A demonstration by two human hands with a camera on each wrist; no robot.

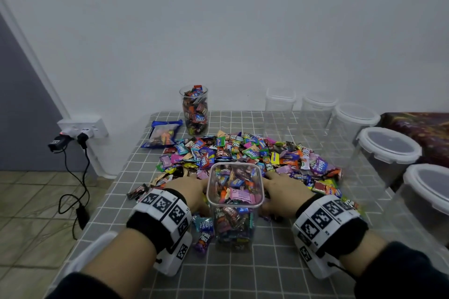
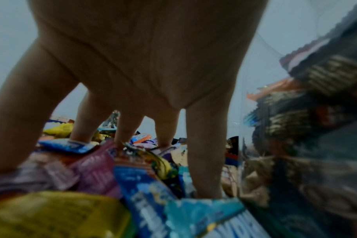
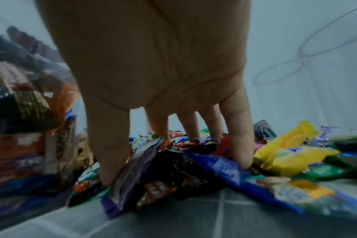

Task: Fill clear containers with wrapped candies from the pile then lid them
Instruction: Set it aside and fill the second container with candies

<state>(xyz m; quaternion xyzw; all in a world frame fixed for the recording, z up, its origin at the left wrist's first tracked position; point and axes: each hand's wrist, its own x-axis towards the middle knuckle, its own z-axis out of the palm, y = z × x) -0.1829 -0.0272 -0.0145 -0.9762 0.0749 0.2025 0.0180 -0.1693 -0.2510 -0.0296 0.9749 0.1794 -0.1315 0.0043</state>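
A square clear container (image 1: 235,204), lidless and packed with wrapped candies, stands at the table's front centre. Behind and beside it spreads the candy pile (image 1: 245,153). My left hand (image 1: 192,185) lies left of the container with spread, fairly straight fingers, whose tips press down into candies (image 2: 153,153); the container wall (image 2: 296,128) is just to its right. My right hand (image 1: 279,184) lies on the container's right side. Its thumb and straight fingers (image 3: 240,145) stand on a clump of wrappers (image 3: 169,161), the container (image 3: 20,112) at its left.
A tall round container (image 1: 194,109) full of candies stands at the back, a blue candy bag (image 1: 161,135) beside it. Several empty lidded clear containers (image 1: 386,148) line the right side. The checked cloth (image 1: 267,274) covers the table; a wall socket with cables (image 1: 73,138) is at left.
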